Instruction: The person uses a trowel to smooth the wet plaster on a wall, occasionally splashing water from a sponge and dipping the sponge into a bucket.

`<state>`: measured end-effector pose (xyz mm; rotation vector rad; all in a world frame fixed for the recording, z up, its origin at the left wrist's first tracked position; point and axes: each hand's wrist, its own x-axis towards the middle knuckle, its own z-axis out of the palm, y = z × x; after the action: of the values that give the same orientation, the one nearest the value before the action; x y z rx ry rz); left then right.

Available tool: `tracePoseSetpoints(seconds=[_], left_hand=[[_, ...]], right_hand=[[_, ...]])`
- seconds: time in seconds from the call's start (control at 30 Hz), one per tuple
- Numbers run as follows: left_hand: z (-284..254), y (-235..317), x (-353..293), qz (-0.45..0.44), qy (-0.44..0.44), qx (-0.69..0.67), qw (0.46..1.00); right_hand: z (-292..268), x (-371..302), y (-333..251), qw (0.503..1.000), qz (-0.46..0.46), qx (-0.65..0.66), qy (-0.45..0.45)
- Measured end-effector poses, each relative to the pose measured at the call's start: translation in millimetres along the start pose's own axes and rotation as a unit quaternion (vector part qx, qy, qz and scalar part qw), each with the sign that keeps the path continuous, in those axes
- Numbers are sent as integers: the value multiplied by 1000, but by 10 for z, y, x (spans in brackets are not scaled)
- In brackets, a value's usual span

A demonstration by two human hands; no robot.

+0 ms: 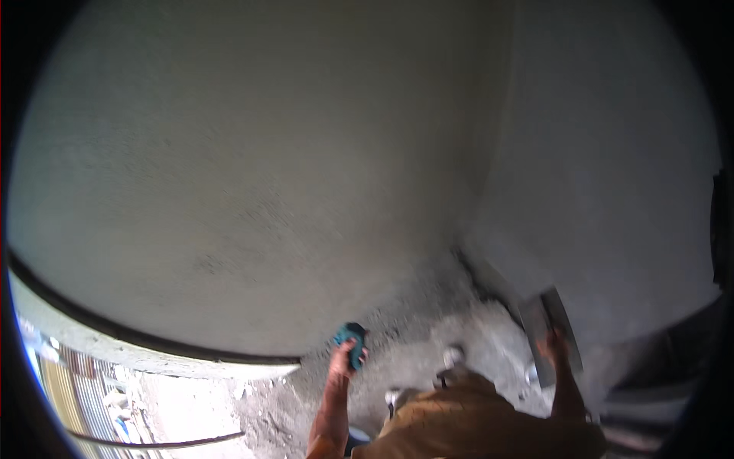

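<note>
My left hand [343, 359] is closed round a small teal block [351, 333] that looks like a sponge; its exact kind is hard to make out. It is held out in front of me, low before the plastered wall [252, 168]. On the right, my right hand [554, 348] grips the handle of a plastering trowel [534, 324]. The trowel's long, flat, grey metal blade stands nearly upright close to the right-hand wall [596, 191]. Whether the blade touches that wall, I cannot tell.
The two walls meet in a corner, with a dark, rough gap [478, 283] along the foot. Rubble and dust cover the floor [482, 336]. At left, a dark edge [153, 340] borders a pale ledge, with corrugated sheets [76, 382] beyond. Dark objects [657, 375] lie at lower right.
</note>
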<state>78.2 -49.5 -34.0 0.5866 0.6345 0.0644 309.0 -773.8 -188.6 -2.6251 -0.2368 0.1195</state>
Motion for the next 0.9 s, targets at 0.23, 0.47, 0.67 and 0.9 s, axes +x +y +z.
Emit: tracePoseSetpoints(seconds=[0.23, 0.47, 0.67, 0.9], left_hand=[[1163, -393, 244, -31, -55, 72, 995], [1904, -175, 244, 21, -51, 155, 986], [2377, 549, 341, 237, -67, 456, 855], [2281, 2713, -365, 516, 373, 219, 739]], right_hand=[[269, 355, -89, 980, 65, 186, 25], [210, 980, -445, 949, 95, 292, -76], [361, 1427, -380, 956, 101, 233, -147], [-3, 1342, -1423, 986, -51, 18, -155]])
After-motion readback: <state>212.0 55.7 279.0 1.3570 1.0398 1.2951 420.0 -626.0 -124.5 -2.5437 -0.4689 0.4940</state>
